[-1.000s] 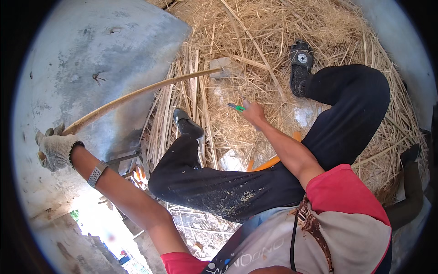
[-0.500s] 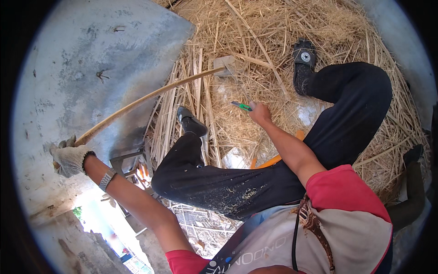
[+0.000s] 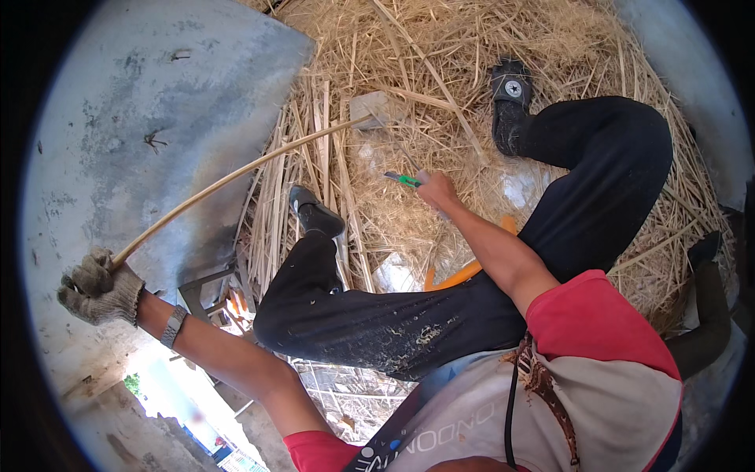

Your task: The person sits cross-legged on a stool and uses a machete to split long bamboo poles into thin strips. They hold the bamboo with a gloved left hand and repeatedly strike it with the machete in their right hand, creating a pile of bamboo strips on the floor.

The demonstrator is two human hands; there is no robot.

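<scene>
My left hand (image 3: 98, 289), in a grey knitted glove, is closed round the near end of a long bamboo strip (image 3: 236, 175). The strip bows up and rightward, its far tip over a greyish block (image 3: 368, 108) in the shavings. My bare right hand (image 3: 437, 191) is closed on a green utility knife (image 3: 403, 179), whose front end points left. A thin dark line (image 3: 399, 144) runs from near the strip's tip to my right fingers; I cannot tell whether it is a blade or a sliver.
Bamboo shavings (image 3: 440, 71) and loose strips (image 3: 267, 204) cover the ground between my legs. A curved orange thing (image 3: 460, 275) lies under my right forearm. A grey, stained wall (image 3: 157, 94) stands at left, with a dark metal frame (image 3: 208, 287) below it.
My left hand has shifted left and slightly down with the bamboo strip, and the strip's far tip has moved left. The picture as a whole has slid a little; my right hand still grips the knife.
</scene>
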